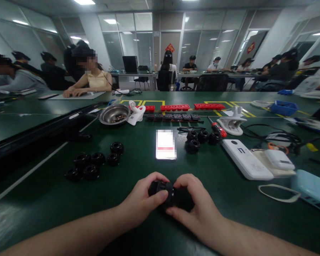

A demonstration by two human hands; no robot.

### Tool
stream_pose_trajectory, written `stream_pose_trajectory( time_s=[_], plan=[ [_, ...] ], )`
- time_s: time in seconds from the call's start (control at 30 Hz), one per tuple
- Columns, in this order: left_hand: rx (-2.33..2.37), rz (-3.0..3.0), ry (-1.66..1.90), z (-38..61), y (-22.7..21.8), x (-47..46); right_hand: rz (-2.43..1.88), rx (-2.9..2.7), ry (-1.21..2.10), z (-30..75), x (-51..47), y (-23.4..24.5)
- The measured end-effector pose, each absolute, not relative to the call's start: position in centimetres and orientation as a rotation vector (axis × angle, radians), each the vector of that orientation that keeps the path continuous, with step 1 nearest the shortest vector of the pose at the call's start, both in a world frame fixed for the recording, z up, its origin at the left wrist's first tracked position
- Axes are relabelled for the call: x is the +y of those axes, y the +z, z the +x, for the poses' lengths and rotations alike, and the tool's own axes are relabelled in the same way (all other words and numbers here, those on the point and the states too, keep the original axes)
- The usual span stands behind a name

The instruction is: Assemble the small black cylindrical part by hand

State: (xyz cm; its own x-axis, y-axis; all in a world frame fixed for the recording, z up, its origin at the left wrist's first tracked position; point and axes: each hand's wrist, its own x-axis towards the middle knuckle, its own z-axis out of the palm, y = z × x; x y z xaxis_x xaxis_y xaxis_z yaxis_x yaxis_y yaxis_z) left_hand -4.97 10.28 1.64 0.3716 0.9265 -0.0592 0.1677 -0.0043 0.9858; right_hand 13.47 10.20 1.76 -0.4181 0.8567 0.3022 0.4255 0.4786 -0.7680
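Both my hands meet at the near edge of the green table (216, 177) around a small black wheel-like part (162, 190). My left hand (140, 201) wraps its fingers over the part's left side. My right hand (196, 206) grips the right side, fingers curled. Several similar black round parts (92, 163) lie in a loose group to the left. A second cluster of black round parts (200, 139) sits farther back on the right. A lit phone (165, 144) lies face up just beyond my hands.
A metal bowl (114, 114) of small pieces, red strips (175, 107), a red-handled screwdriver (217, 127), white power banks (246, 160), cables (272, 133) and a blue tray (284, 107) lie across the table. Other people sit at the left and along the far tables.
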Motion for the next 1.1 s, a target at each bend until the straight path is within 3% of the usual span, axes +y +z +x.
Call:
stream_pose_trajectory(
  time_s=[0.27, 1.1],
  plan=[
    [1.054, 1.521, 0.827, -4.86, 1.81, 10.0, -1.127, -2.051, 0.943, 13.68, 10.86, 1.79],
    [1.097, 1.534, 0.924, -4.94, 1.56, 10.03, -1.106, -2.161, 0.887, 13.29, 10.97, 1.84]
  ],
)
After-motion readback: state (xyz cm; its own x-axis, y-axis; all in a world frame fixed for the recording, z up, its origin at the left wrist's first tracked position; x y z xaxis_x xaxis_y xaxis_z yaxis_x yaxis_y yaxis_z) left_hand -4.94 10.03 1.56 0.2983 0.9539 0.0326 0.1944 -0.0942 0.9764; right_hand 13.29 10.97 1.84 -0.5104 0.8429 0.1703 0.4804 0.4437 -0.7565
